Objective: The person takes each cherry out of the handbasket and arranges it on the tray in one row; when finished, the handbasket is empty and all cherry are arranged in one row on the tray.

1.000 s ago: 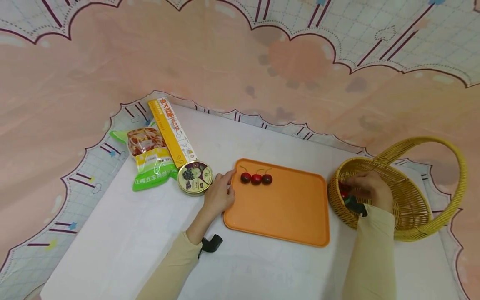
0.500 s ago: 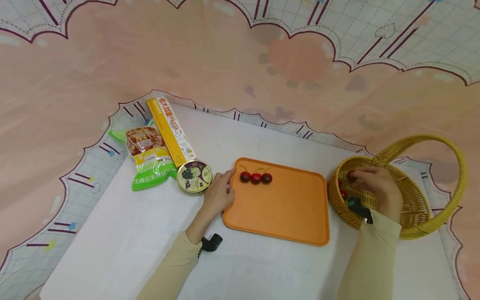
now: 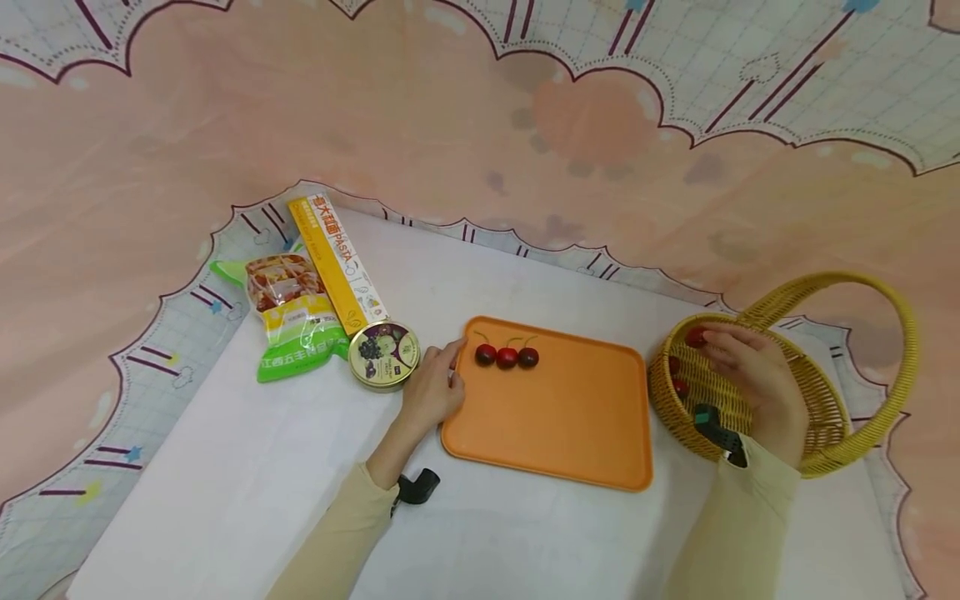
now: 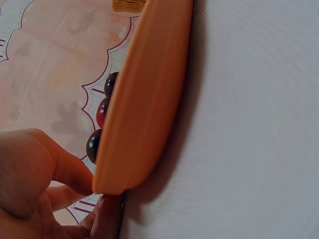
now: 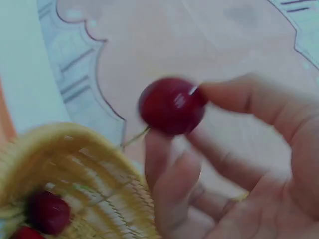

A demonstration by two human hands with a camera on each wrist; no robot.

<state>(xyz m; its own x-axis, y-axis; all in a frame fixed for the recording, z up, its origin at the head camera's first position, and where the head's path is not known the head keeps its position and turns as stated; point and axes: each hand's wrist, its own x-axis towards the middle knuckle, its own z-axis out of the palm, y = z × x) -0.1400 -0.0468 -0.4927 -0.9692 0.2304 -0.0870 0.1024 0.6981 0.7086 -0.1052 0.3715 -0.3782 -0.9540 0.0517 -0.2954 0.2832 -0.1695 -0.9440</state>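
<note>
My right hand (image 3: pixel 763 379) pinches a dark red cherry (image 5: pixel 172 105) between thumb and fingertips, over the yellow wicker basket (image 3: pixel 821 425). A thin stem hangs from the held cherry in the right wrist view. More cherries (image 5: pixel 49 211) lie inside the basket on its left side. At the left edge of the orange tray (image 3: pixel 562 425), my left hand (image 3: pixel 433 390) grips the rim, with fingers above and below it in the left wrist view. Three cherries with stems, the middle cherry (image 3: pixel 507 358) a brighter red, sit in a row at the tray's upper left.
Left of the tray stands a round tin (image 3: pixel 384 355), close by my left hand. Behind it lie a yellow and white pasta box (image 3: pixel 337 262) and a green food bag (image 3: pixel 296 321). The basket's tall handle (image 3: pixel 903 333) arches up on the right. A white cloth (image 3: pixel 247 475) covers the table.
My right hand has risen from down in the basket, bringing a cherry up into view. The left hand stays at the tray's edge, and the three cherries on the tray keep their places.
</note>
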